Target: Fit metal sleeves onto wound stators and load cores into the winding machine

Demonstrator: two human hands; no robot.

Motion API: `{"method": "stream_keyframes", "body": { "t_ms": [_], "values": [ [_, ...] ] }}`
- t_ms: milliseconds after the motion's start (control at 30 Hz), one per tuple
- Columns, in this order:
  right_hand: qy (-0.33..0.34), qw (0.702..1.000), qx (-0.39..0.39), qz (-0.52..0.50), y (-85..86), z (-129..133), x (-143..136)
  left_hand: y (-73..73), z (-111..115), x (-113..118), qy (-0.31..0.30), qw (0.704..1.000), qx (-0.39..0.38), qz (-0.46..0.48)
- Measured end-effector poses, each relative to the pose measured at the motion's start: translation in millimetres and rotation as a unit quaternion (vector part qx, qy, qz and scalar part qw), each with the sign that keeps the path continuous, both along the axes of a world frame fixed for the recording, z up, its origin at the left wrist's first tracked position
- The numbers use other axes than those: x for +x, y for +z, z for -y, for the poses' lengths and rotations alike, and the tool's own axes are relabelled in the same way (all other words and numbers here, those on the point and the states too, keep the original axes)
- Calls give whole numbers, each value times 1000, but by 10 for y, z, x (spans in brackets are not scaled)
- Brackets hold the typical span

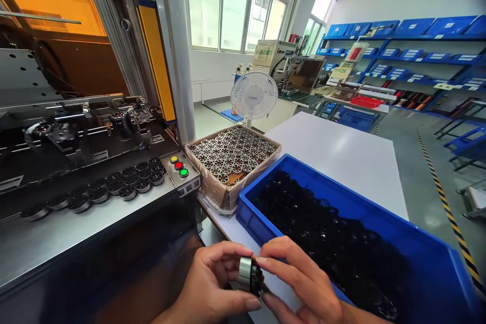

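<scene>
At the bottom centre, a small round part (pixel 246 272) with a silvery metal ring and a black piece on its right side stands on edge between my hands. My left hand (pixel 218 281) grips the metal ring, thumb below and fingers above. On the black side, the fingers of my right hand (pixel 304 281) press against the part. Beyond my hands is a blue bin (pixel 250 220) filled with black plastic pieces (pixel 322 228). Left of the bin, a cardboard box (pixel 228 195) lined with clear film holds rows of metal rings (pixel 237 152).
At left stands a machine with a button panel (pixel 179 167); assembled black-and-silver parts (pixel 98 194) line its metal ledge (pixel 76 230). A white fan (pixel 254 95) stands behind the box. The white table (pixel 341 147) extends behind the bin. Blue shelves (pixel 402 53) are farther back.
</scene>
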State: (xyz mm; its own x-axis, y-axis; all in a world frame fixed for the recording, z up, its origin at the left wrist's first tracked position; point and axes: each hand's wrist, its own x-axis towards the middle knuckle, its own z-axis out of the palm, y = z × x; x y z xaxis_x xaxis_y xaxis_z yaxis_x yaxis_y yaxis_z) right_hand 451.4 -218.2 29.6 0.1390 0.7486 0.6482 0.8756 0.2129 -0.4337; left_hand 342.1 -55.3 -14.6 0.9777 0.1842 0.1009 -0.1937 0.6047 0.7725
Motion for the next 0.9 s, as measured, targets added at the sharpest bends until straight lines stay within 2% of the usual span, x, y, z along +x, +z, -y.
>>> {"method": "stream_keyframes", "body": {
  "t_ms": [100, 200, 633, 800, 900],
  "values": [
    [-7, 999, -5, 47, 19, -1, 8, -54, -9, -23, 22, 999, 20, 11],
    [-13, 996, 20, 83, 28, -32, 20, -74, -9, -37, 6, 1000, 11, 9],
    [5, 994, 47, 99, 0, -95, 18, -73, -3, -104, 13, 999, 31, -29],
    [10, 990, 47, 135, 39, -90, 26, -43, -21, -117, 1, 997, 32, -65],
    [3, 991, 40, 125, 55, -82, 17, 15, -13, -158, -8, 994, 72, -79]
  ]
}}
